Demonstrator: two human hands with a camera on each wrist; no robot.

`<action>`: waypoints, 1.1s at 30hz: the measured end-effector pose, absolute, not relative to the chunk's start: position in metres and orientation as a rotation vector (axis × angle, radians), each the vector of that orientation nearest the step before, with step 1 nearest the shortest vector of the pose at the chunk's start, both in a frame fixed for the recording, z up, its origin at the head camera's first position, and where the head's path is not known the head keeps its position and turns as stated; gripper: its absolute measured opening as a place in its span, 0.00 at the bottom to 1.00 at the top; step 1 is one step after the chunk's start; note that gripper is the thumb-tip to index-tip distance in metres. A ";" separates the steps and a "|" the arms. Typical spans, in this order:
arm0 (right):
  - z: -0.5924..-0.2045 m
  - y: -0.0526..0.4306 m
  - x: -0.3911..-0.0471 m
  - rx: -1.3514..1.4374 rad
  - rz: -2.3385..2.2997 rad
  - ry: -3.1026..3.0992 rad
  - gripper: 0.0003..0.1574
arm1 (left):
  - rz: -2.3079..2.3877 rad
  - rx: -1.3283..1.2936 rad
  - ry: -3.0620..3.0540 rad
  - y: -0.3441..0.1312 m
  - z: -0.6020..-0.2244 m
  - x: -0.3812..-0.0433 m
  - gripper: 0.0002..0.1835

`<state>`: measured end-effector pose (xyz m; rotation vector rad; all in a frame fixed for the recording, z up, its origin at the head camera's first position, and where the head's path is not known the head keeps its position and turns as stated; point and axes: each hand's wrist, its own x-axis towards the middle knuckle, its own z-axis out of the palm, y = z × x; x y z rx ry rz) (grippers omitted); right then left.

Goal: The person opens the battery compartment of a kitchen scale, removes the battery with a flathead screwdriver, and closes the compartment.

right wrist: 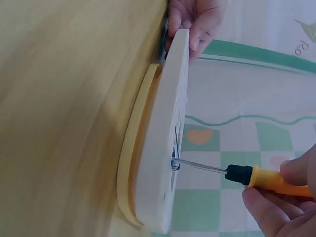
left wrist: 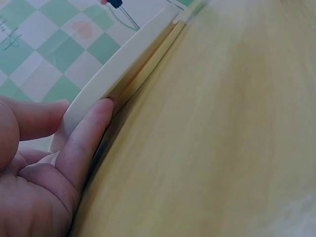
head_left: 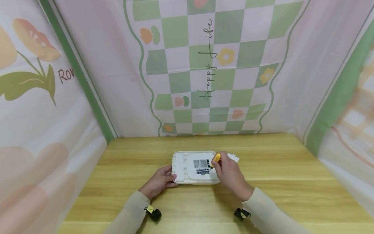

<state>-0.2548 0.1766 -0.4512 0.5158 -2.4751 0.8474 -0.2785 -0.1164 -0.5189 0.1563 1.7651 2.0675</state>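
A white flat device (head_left: 179,167) with rounded corners lies on the table, its underside up, showing a printed label (head_left: 201,163) and an open battery compartment with a battery (head_left: 203,171) in it. My left hand (head_left: 160,179) grips the device's left edge, thumb on top and fingers at the side and below. In my right hand (head_left: 232,174) is a screwdriver (right wrist: 271,181) with a yellow handle and black collar. In the right wrist view its metal shaft slants into the compartment, the tip at the battery. What the tip touches is hard to tell.
A small white cover-like piece (head_left: 233,158) lies just beyond my right hand, partly hidden by it. The wooden table (head_left: 140,149) ends at a printed cloth wall (head_left: 201,81) at the back, with cloth on both sides too.
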 end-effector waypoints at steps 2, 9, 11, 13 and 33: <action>-0.452 0.180 -0.256 0.466 0.945 -2.501 0.11 | 2.064 0.152 1.771 -0.116 -0.518 -0.278 0.31; -0.469 0.201 -0.265 0.266 1.658 -2.368 0.15 | 2.063 0.147 1.775 -0.116 -0.518 -0.280 0.31; -0.477 0.205 -0.268 0.180 1.902 -2.244 0.17 | 2.062 0.143 1.776 -0.116 -0.519 -0.280 0.31; -0.484 0.209 -0.269 0.089 2.077 -2.124 0.17 | 2.059 0.139 1.776 -0.116 -0.519 -0.280 0.31; -0.516 0.218 -0.275 -0.213 2.607 -1.696 0.21 | 2.060 0.126 1.774 -0.117 -0.519 -0.280 0.31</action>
